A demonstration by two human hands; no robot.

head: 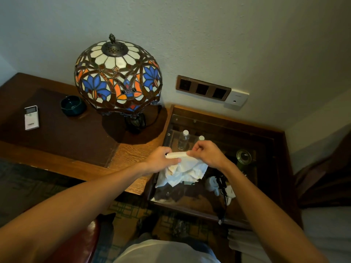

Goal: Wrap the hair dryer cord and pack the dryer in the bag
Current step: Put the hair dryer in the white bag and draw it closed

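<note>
Both hands hold a white cloth bag [182,172] by its top hem above a glass-topped side table [269,149]. My left hand [161,158] grips the hem's left end. At the right end, my right hand [206,152] pinches the hem between thumb and fingers. The rest of the bag hangs crumpled below the hands. The white hair dryer [213,184] lies on the glass to the right of the bag, partly hidden by my right forearm. Its black cord [224,202] trails across the glass and over the table's front edge.
A stained-glass lamp [118,76] stands on the wooden desk [131,150] at left, with a dark bowl [73,106] and a white remote [31,117]. Water bottles [183,140] and a tin [244,156] show under the glass. Wall sockets [203,88] are behind. A red chair [81,243] sits below.
</note>
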